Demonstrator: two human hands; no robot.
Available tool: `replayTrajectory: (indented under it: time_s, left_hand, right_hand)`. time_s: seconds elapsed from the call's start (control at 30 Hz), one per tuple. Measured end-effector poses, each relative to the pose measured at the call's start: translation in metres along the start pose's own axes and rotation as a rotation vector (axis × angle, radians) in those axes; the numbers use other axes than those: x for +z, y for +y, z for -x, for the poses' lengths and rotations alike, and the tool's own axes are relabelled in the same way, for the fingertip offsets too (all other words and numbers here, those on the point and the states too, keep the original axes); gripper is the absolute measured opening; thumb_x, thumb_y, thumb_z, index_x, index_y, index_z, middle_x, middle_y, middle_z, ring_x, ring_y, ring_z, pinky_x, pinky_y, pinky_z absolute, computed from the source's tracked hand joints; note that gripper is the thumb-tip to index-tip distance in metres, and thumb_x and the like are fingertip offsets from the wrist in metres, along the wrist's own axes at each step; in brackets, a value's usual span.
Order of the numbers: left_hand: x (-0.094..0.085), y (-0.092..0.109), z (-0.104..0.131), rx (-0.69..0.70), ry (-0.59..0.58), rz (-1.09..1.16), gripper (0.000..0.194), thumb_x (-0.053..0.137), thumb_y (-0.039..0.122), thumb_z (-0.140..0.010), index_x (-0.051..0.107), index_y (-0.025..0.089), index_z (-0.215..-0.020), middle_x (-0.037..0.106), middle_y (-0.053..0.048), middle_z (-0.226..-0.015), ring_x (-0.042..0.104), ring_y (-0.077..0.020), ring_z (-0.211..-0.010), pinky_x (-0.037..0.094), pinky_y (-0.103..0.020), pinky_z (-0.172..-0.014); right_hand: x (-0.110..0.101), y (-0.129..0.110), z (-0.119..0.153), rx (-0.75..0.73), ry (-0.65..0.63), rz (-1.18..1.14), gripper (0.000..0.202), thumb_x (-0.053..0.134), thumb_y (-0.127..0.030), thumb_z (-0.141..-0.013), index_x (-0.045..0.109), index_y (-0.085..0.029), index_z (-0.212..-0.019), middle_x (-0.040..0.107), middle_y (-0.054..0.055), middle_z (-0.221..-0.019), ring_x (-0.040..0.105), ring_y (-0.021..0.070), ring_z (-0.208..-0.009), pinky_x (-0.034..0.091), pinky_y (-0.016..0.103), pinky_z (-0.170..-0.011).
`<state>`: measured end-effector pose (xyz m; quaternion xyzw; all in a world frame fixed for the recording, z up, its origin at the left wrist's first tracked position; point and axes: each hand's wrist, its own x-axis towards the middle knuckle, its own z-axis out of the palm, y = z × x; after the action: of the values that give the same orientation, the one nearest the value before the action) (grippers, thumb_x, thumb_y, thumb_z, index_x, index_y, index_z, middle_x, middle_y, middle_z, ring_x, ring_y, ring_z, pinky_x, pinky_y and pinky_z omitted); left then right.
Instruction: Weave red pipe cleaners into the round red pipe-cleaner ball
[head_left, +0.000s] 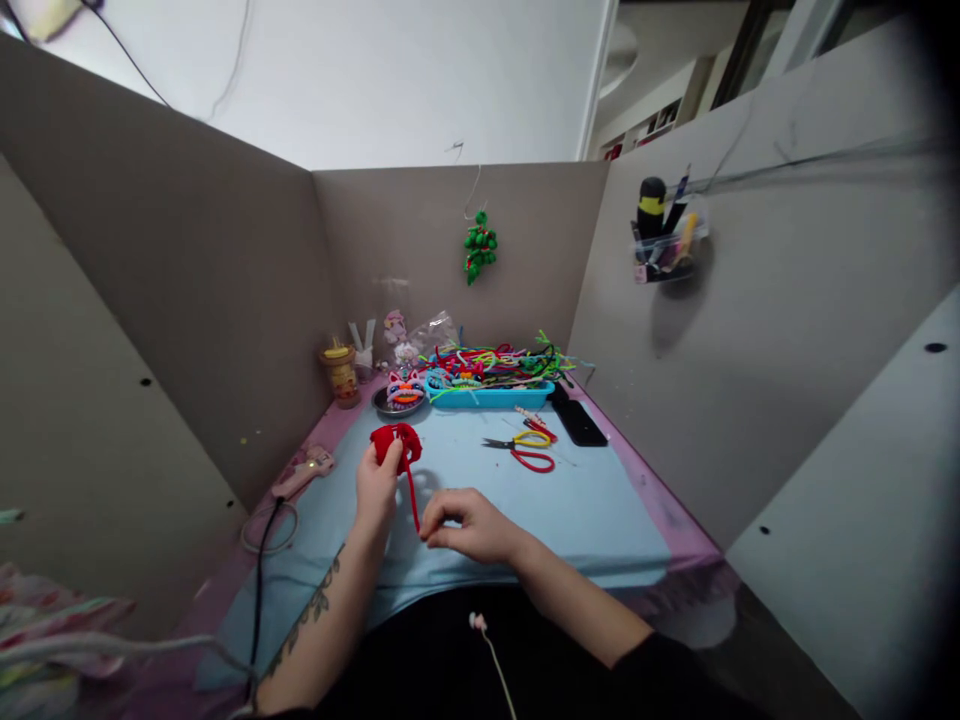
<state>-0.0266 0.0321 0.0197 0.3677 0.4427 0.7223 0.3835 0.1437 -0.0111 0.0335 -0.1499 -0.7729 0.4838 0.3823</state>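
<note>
My left hand (380,480) is closed around a bundle of red cord (409,440), its thumb lying over the near side. From the bundle a single red strand runs down to the right. The lower end of that strand is pinched between the thumb and fingertips of my right hand (465,525). Both hands are above the light blue cloth (600,520). A pair of scissors (525,447) with one yellow and one red handle lies beyond my right hand. How the bundle is knotted or wound is too small to tell.
A blue tray (491,398) heaped with coloured cords stands at the back, beside a metal dish (384,405). A black phone (581,422) lies right, a pink device (304,470) left. Grey partitions (450,250) enclose the table. A green beaded ornament (480,245) hangs behind.
</note>
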Motion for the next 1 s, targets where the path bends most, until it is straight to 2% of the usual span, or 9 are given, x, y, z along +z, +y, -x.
replayTrajectory:
  time_s: [0.1, 0.17, 0.27, 0.37, 0.43, 0.53, 0.67, 0.9, 1.0]
  left_hand:
    - [-0.002, -0.003, -0.003, 0.013, -0.003, 0.008, 0.041, 0.075, 0.045, -0.066, 0.068, 0.012, -0.091, 0.072, -0.005, -0.078, 0.067, -0.0176, -0.069, 0.052, -0.029, -0.069]
    - [-0.002, -0.007, -0.003, 0.014, -0.021, -0.028, 0.042, 0.075, 0.045, -0.066, 0.068, 0.012, -0.09, 0.071, -0.005, -0.076, 0.064, -0.0161, -0.067, 0.05, -0.028, -0.067]
    - [-0.003, -0.014, -0.001, 0.006, -0.072, -0.141, 0.041, 0.074, 0.047, -0.067, 0.068, 0.012, -0.087, 0.067, -0.001, -0.069, 0.057, -0.0131, -0.059, 0.045, -0.024, -0.059]
    - [-0.002, -0.016, 0.004, 0.022, -0.141, -0.262, 0.039, 0.072, 0.048, -0.068, 0.068, 0.012, -0.083, 0.063, 0.0, -0.065, 0.054, -0.0127, -0.057, 0.042, -0.024, -0.057]
    - [0.0, -0.014, 0.009, 0.04, -0.197, -0.331, 0.038, 0.071, 0.047, -0.069, 0.069, 0.012, -0.083, 0.062, 0.001, -0.064, 0.053, -0.0134, -0.058, 0.041, -0.024, -0.057]
    - [0.003, -0.007, 0.015, 0.06, -0.281, -0.409, 0.037, 0.069, 0.045, -0.071, 0.07, 0.013, -0.087, 0.063, 0.0, -0.067, 0.053, -0.0141, -0.06, 0.042, -0.025, -0.059]
    - [0.005, -0.002, 0.019, 0.078, -0.371, -0.43, 0.036, 0.068, 0.045, -0.072, 0.069, 0.013, -0.088, 0.063, -0.001, -0.07, 0.052, -0.0137, -0.062, 0.043, -0.026, -0.061]
    - [0.005, -0.004, 0.02, -0.177, -0.428, -0.192, 0.061, 0.07, 0.063, -0.066, 0.065, 0.011, -0.097, 0.063, -0.002, -0.069, 0.053, -0.0132, -0.057, 0.041, -0.025, -0.054]
    - [0.006, -0.001, 0.021, -0.201, -0.418, -0.157, 0.062, 0.07, 0.063, -0.067, 0.064, 0.01, -0.101, 0.064, -0.003, -0.071, 0.054, -0.0126, -0.056, 0.04, -0.024, -0.054]
  right_hand:
    - [-0.013, 0.005, 0.004, 0.11, -0.143, -0.179, 0.034, 0.074, -0.05, -0.074, 0.069, -0.017, -0.077, 0.069, 0.004, -0.077, 0.064, 0.0158, -0.073, 0.051, 0.029, -0.072]
    - [-0.02, 0.011, 0.003, 0.148, -0.14, -0.219, 0.047, 0.069, -0.062, -0.074, 0.069, -0.015, -0.077, 0.068, 0.005, -0.075, 0.063, 0.0159, -0.071, 0.05, 0.029, -0.07]
    - [-0.025, 0.019, -0.003, 0.137, 0.12, -0.099, 0.052, 0.055, -0.066, -0.082, 0.067, -0.016, -0.073, 0.064, 0.004, -0.068, 0.058, 0.0146, -0.063, 0.048, 0.028, -0.064]
    - [-0.023, 0.021, -0.011, 0.03, 0.45, 0.181, 0.03, 0.058, -0.045, -0.089, 0.067, -0.018, -0.078, 0.063, 0.003, -0.072, 0.056, 0.0154, -0.068, 0.046, 0.027, -0.064]
    - [-0.022, 0.021, -0.018, -0.087, 0.548, 0.319, 0.016, 0.056, -0.029, -0.09, 0.069, -0.02, -0.089, 0.064, 0.005, -0.083, 0.058, 0.0169, -0.077, 0.047, 0.029, -0.071]
    - [-0.024, 0.023, -0.027, -0.19, 0.563, 0.392, 0.023, 0.049, -0.015, -0.09, 0.069, -0.022, -0.099, 0.063, 0.007, -0.094, 0.06, 0.0179, -0.088, 0.049, 0.032, -0.08]
    - [-0.029, 0.031, -0.034, -0.185, 0.512, 0.484, 0.02, 0.056, -0.012, -0.085, 0.07, -0.023, -0.095, 0.06, 0.007, -0.098, 0.058, 0.02, -0.095, 0.049, 0.036, -0.088]
    - [-0.038, 0.043, -0.031, -0.184, 0.526, 0.47, 0.018, 0.055, -0.008, -0.083, 0.067, -0.021, -0.08, 0.059, 0.005, -0.09, 0.058, 0.019, -0.086, 0.049, 0.035, -0.081]
    - [-0.042, 0.044, -0.031, -0.196, 0.528, 0.441, 0.017, 0.056, -0.009, -0.082, 0.067, -0.021, -0.079, 0.058, 0.005, -0.089, 0.058, 0.0184, -0.085, 0.049, 0.034, -0.08]
